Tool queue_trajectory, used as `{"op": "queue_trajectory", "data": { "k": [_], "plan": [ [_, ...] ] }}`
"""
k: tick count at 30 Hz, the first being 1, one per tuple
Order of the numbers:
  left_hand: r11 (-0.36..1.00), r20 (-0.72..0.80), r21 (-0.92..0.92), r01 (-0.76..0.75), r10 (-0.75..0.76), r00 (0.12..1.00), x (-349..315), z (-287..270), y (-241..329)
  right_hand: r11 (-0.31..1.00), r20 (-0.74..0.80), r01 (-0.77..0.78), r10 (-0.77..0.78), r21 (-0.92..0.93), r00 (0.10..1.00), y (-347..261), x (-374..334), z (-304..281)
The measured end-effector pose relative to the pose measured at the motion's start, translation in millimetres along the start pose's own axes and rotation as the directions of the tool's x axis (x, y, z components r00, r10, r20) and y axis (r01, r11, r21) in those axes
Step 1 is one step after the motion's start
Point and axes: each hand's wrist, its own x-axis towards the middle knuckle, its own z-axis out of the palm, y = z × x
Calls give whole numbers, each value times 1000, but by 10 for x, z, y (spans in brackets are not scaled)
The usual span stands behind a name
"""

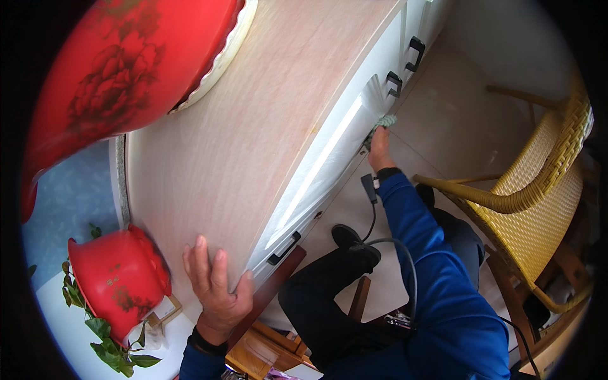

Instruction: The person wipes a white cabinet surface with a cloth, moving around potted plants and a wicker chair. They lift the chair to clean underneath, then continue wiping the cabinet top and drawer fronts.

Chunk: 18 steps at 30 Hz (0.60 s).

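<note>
My left hand (218, 291) lies at the near end of the wood-grain cabinet top (253, 126), fingers spread and nothing in them. On the right, my arm in a blue sleeve reaches forward and down along the white cabinet front (335, 139). At its end my right hand (379, 151) is closed on a green-and-white cloth (385, 121), which is against the lower part of the front. The hand partly covers the cloth. Black handles (415, 54) stick out from the front beyond it, and another black handle (284, 248) sits nearer me.
A large red flowered pot (120, 76) stands on the top at the far left. Below it is a smaller red pot (120, 275) with trailing leaves (104, 342). A yellow woven chair (532, 196) stands at my right on the tiled floor. A black cable (413, 272) hangs by my right arm.
</note>
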Motion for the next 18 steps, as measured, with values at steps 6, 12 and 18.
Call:
{"op": "queue_trajectory", "data": {
  "k": [6,12,18],
  "plan": [
    [1000,-7,-9,-5,5,1000,17,-3,10,943,161,43,11,-330,987,253,-375,-286],
    [1000,-43,-13,-12,12,999,34,15,11,872,96,-312,372,-377,923,1042,-1415,-282],
    [999,-108,-33,-6,3,994,70,38,22,852,61,-391,437,-347,897,829,-2194,-29]
  ]
}}
